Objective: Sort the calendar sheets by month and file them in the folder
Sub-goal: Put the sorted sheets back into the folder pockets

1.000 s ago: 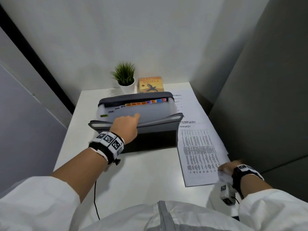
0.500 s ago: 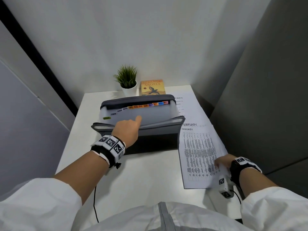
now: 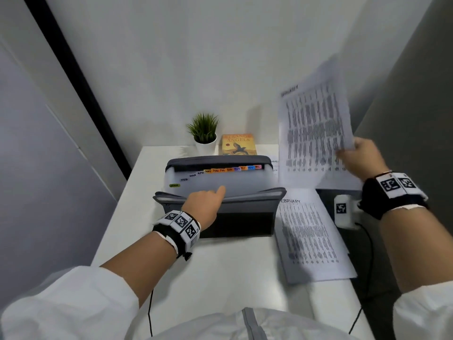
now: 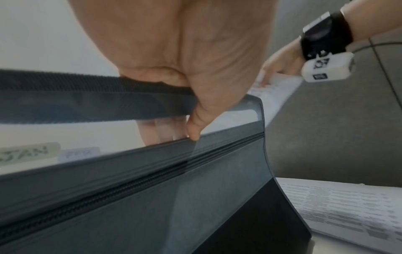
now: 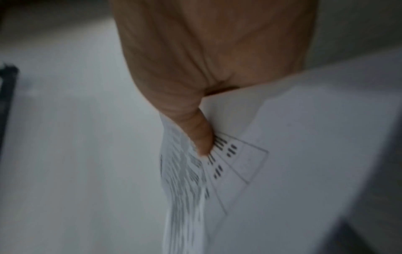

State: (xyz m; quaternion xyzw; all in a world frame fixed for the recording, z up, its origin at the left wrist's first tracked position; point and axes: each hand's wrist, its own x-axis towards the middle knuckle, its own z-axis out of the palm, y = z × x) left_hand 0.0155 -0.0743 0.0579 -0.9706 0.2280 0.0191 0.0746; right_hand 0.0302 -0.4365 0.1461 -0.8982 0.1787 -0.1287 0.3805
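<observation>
Your right hand (image 3: 360, 159) pinches a printed calendar sheet (image 3: 316, 133) by its lower right corner, thumb (image 5: 201, 137) pressed on the printed face and the other fingers hidden behind the paper. You hold that sheet raised in the air, up and to the right of the accordion folder (image 3: 220, 197), with its heading too blurred to read. Your left hand (image 3: 204, 204) grips the front wall of the accordion folder: the thumb (image 4: 193, 130) lies on the outside of the rim while the fingers reach down inside the front pocket and show through the translucent divider. The folder stands open on the white desk (image 3: 196, 266), its month tabs (image 3: 220, 171) running from JAN at the left to DEC at the right. Just right of the folder, the stack of remaining calendar sheets (image 3: 311, 241) lies flat on the desk, with the FEBRUARY sheet on top. Behind the folder, against the wall, a small potted plant (image 3: 204, 133) stands beside an orange paperback book (image 3: 239, 144).
</observation>
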